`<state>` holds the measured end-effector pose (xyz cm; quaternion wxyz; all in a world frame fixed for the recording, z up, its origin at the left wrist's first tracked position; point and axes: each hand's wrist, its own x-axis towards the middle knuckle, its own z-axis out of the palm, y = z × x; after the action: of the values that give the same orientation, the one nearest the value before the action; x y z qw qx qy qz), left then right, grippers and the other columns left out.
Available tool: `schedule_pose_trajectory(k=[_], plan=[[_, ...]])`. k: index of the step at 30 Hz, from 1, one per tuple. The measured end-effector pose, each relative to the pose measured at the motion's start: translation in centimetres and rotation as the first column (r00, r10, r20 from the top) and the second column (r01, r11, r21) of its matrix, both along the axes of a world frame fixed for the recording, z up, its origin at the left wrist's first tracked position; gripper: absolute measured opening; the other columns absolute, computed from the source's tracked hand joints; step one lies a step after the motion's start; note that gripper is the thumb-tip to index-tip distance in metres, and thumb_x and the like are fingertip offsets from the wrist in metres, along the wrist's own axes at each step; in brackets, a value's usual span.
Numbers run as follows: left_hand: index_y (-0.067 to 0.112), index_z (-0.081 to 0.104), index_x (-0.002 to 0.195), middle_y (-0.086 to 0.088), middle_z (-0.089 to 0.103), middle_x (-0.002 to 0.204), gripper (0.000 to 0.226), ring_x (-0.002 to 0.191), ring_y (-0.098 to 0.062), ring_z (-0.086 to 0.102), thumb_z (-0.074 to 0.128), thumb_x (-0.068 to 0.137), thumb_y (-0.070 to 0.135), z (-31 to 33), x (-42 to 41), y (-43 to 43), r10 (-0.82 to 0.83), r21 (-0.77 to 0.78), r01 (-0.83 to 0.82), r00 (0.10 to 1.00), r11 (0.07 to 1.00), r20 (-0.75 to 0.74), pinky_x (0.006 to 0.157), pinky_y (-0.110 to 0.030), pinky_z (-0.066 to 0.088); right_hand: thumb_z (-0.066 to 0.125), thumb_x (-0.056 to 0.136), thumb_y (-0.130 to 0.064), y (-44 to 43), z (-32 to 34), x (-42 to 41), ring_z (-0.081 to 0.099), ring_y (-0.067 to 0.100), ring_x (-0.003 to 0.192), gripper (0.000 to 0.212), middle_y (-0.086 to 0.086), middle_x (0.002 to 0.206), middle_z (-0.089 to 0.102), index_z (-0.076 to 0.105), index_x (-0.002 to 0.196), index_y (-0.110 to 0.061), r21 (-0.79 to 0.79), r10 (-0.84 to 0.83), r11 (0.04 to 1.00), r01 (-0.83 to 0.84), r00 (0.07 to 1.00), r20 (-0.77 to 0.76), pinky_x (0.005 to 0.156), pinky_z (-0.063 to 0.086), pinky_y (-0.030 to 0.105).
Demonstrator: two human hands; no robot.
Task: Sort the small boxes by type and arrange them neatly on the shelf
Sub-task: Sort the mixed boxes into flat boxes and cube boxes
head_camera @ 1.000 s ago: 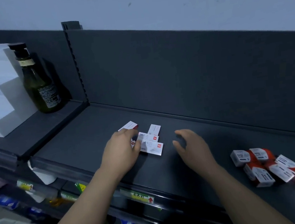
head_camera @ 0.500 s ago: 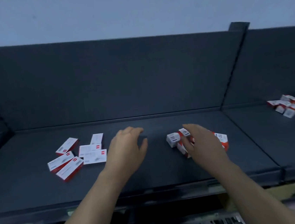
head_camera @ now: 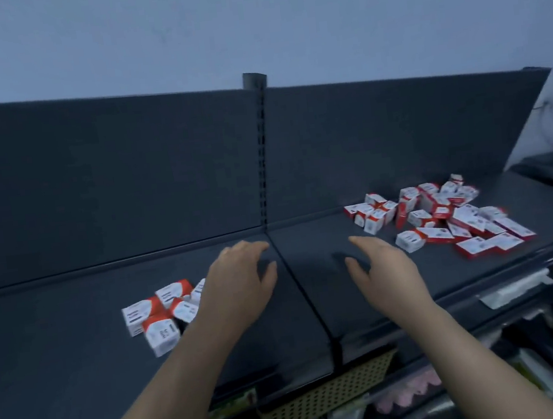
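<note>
While both hands (head_camera: 238, 282) hover empty, boxes (head_camera: 441, 216) lie scattered.

I am in a retail shop. In front of me runs dark metal gondola shelving (head_camera: 60, 354) with a slotted upright (head_camera: 263, 148) between its back panels (head_camera: 109, 180). Many red-and-white small boxes (head_camera: 441, 218) lie on it, and blurred goods (head_camera: 410, 394) fill the tier below.

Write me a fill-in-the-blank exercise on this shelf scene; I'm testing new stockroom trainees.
1. The bigger pile of boxes lies to the ___ of the right hand.
2. The left hand holds ___.
3. The smaller group of boxes beside it is white and ___.
Missing words: right; nothing; red.
</note>
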<state>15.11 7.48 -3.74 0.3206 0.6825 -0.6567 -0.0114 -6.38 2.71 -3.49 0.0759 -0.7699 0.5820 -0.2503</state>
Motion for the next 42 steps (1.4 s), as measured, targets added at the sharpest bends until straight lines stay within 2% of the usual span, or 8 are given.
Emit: schedule_pose_trajectory(k=[10, 18, 23, 27, 30, 34, 39, 42], plan=[[0.018, 0.05, 0.134, 0.001, 0.055, 0.13, 0.043, 0.12, -0.017, 0.048, 0.05, 0.095, 0.035, -0.8, -8.6, -9.9, -0.08, 0.125, 0.082, 0.997, 0.989, -0.021, 0.1, -0.03, 0.041, 0.055, 0.094, -0.027, -8.4, -1.0, -10.4, 0.061, 0.023, 0.109, 0.036, 0.005, 0.125, 0.063, 0.057, 0.128, -0.015, 0.101, -0.12, 0.988, 0.117, 0.992, 0.029, 0.082, 0.047, 0.03], [0.016, 0.055, 0.128, -0.003, 0.059, 0.121, 0.041, 0.113, -0.019, 0.054, 0.057, 0.091, 0.03, -2.0, -11.5, -18.9, -0.163, 0.15, 0.166, 0.986, 0.975, -0.03, 0.096, -0.036, 0.046, 0.06, 0.092, -0.021, -15.2, -1.3, -12.5, 0.052, 0.023, 0.124, 0.048, 0.003, 0.14, 0.053, 0.049, 0.138, -0.022, 0.173, -0.169, 0.971, 0.164, 0.985, 0.015, 0.096, 0.046, 0.034], [0.018, 0.054, 0.13, -0.005, 0.058, 0.119, 0.04, 0.109, -0.021, 0.054, 0.057, 0.091, 0.026, -2.7, -12.6, -24.0, -0.232, 0.187, 0.23, 0.973, 0.955, -0.011, 0.094, -0.035, 0.045, 0.06, 0.091, -0.02, -19.2, -2.0, -12.4, 0.054, 0.017, 0.117, 0.045, -0.001, 0.133, 0.056, 0.05, 0.135, -0.026, 0.202, -0.067, 0.977, 0.064, 0.998, 0.008, 0.09, 0.047, 0.028], [0.022, 0.056, 0.128, -0.004, 0.058, 0.118, 0.037, 0.108, -0.02, 0.054, 0.057, 0.091, 0.024, -3.5, -13.4, -26.7, -0.279, 0.21, 0.277, 0.96, 0.938, -0.023, 0.09, -0.031, 0.045, 0.059, 0.092, -0.02, -22.0, -2.6, -11.9, 0.042, 0.015, 0.13, 0.047, -0.004, 0.141, 0.051, 0.048, 0.138, -0.023, 0.158, 0.08, 0.985, -0.064, 0.992, -0.094, 0.107, 0.032, 0.028], [0.021, 0.059, 0.125, -0.003, 0.059, 0.119, 0.034, 0.107, -0.018, 0.055, 0.058, 0.091, 0.023, -3.9, -13.7, -28.2, -0.263, 0.211, 0.264, 0.964, 0.941, -0.034, 0.091, -0.032, 0.046, 0.062, 0.09, -0.021, -24.1, -3.2, -11.5, 0.037, 0.016, 0.132, 0.047, -0.004, 0.141, 0.05, 0.051, 0.136, -0.021, 0.122, 0.174, 0.98, -0.158, 0.976, -0.133, 0.109, 0.026, 0.027], [0.02, 0.062, 0.121, -0.002, 0.061, 0.115, 0.03, 0.104, -0.019, 0.056, 0.058, 0.091, 0.023, -4.5, -14.0, -29.0, -0.219, 0.199, 0.226, 0.974, 0.953, -0.055, 0.089, -0.035, 0.047, 0.066, 0.087, -0.022, -26.3, -3.9, -11.7, 0.034, 0.016, 0.132, 0.047, -0.005, 0.139, 0.05, 0.055, 0.132, -0.022, 0.118, 0.27, 0.96, -0.253, 0.949, -0.16, 0.109, 0.025, 0.028], [0.018, 0.063, 0.122, 0.0, 0.064, 0.115, 0.034, 0.105, -0.016, 0.058, 0.061, 0.09, 0.031, -5.3, -15.3, -29.6, -0.192, 0.179, 0.207, 0.977, 0.962, -0.096, 0.088, -0.024, 0.042, 0.07, 0.083, -0.031, -27.9, -4.0, -13.4, 0.031, 0.015, 0.126, 0.04, -0.008, 0.128, 0.052, 0.061, 0.122, -0.026, 0.105, 0.347, 0.938, -0.331, 0.914, -0.212, 0.108, 0.028, 0.028], [0.018, 0.067, 0.113, 0.001, 0.068, 0.107, 0.028, 0.097, -0.014, 0.061, 0.063, 0.089, 0.032, -5.3, -16.6, -29.7, -0.171, 0.199, 0.202, 0.971, 0.959, -0.166, 0.086, -0.031, 0.048, 0.071, 0.082, -0.03, -28.6, -4.0, -14.4, 0.03, 0.01, 0.125, 0.032, -0.011, 0.125, 0.052, 0.064, 0.113, -0.025, 0.108, 0.393, 0.919, -0.379, 0.903, -0.174, 0.106, 0.027, 0.023]])
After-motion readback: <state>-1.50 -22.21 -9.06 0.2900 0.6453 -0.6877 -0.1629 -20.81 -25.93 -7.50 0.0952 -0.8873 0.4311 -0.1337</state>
